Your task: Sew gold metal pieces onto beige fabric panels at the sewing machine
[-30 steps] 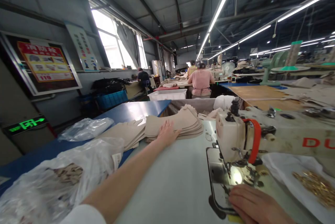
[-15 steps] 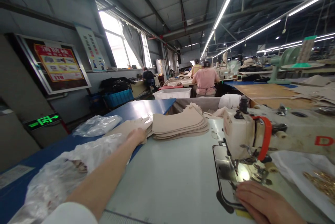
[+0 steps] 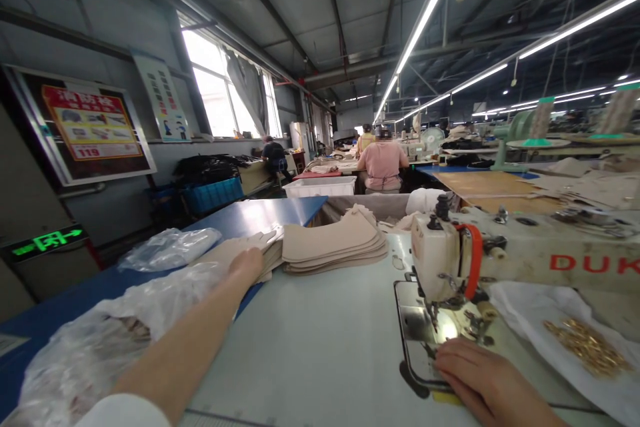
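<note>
My left hand (image 3: pixel 246 266) reaches forward onto a stack of beige fabric pieces (image 3: pixel 220 250). Its fingertips are hidden, so whether they grip a piece does not show. Just right of it lies a thicker pile of beige cut pieces (image 3: pixel 333 244), edges slightly fanned. My right hand (image 3: pixel 483 374) rests at the front of the sewing machine's metal plate (image 3: pixel 415 327), fingers pressed together and bent downward. Anything under those fingers is hidden. Behind them is the lit needle area of the white sewing machine (image 3: pixel 435 260).
Small gold metal parts (image 3: pixel 587 347) lie on a white cloth (image 3: pixel 520 300) at the right. Clear plastic bags (image 3: pixel 100 340) cover part of the blue table (image 3: pixel 270 209) at left. A co-worker in pink (image 3: pixel 383 164) sits ahead, beyond a white bin (image 3: pixel 320 187).
The view has turned slightly to the right, so the scene sits further left. My left hand stays at the stack and my right hand at the machine plate.
</note>
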### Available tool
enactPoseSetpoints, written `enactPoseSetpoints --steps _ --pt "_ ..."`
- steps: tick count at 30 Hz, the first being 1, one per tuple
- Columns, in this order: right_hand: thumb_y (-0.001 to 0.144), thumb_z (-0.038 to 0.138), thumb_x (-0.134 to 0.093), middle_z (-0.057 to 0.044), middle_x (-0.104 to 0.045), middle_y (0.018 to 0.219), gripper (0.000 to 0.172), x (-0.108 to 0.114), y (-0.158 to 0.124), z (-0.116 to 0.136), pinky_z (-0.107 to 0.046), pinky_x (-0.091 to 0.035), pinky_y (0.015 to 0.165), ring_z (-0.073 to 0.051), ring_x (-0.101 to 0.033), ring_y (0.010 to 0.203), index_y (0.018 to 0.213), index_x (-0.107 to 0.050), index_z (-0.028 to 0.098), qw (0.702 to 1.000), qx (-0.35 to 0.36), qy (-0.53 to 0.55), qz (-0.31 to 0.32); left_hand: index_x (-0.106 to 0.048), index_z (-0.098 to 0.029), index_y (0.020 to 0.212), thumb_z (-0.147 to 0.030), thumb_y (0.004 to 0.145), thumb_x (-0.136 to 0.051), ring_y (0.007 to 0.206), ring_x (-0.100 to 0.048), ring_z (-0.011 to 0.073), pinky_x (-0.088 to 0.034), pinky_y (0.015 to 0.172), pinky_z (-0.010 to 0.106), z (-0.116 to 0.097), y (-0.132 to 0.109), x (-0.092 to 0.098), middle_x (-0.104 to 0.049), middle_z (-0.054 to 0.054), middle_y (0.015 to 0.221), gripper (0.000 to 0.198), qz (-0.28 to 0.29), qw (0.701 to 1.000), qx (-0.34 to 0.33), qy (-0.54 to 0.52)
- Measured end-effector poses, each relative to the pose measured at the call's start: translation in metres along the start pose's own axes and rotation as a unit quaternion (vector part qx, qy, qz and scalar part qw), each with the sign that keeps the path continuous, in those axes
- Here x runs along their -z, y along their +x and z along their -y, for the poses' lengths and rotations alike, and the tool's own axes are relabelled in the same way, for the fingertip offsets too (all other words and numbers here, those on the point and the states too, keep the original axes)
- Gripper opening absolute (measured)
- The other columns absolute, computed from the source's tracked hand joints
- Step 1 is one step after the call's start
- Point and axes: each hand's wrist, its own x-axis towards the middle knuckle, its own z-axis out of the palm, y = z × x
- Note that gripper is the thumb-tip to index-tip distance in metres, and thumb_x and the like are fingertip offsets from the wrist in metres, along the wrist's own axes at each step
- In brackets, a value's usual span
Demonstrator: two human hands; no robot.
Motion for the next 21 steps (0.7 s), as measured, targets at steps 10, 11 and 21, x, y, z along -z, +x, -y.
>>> enactPoseSetpoints --steps 10,11,21 --pt "0.089 0.013 -0.047 -0.003 -0.071 0.093 0.022 -0.002 -0.004 -0.004 -0.02 -0.052 0.082 -0.014 -0.068 0.086 0.1 -0.064 0.022 0.998 0.028 -0.05 -0.012 -0.054 -0.011 0.113 -0.014 0.093 -0.04 0.09 -0.065 0.0255 -0.052 0.075 0.04 -0.045 -0.074 0.079 -0.065 0.013 0.099 0.025 -0.109 0.985 -0.108 0.075" --pt "0.087 0.013 -0.048 -0.004 -0.071 0.097 0.024 -0.001 -0.002 -0.003 -0.019 -0.053 0.081 -0.014 -0.068 0.087 0.105 -0.063 0.021 0.996 0.049 -0.075 -0.027 -0.054 -0.012 0.113 -0.01 0.09 -0.038 0.089 -0.066 0.0269 -0.051 0.073 0.039 -0.053 -0.092 0.078 -0.066 0.014 0.096 0.027 -0.103 0.982 -0.137 0.079" --pt "0.078 0.008 -0.049 -0.007 -0.071 0.092 0.022 -0.018 0.024 0.048 -0.02 -0.055 0.07 -0.017 -0.069 0.081 0.088 -0.066 0.018 0.997 0.046 -0.045 0.04 -0.065 -0.018 0.107 -0.027 0.081 -0.051 0.078 -0.069 0.0304 -0.053 0.057 0.036 -0.124 -0.266 -0.007 -0.072 0.019 0.086 0.031 0.201 0.869 -0.449 -0.057"
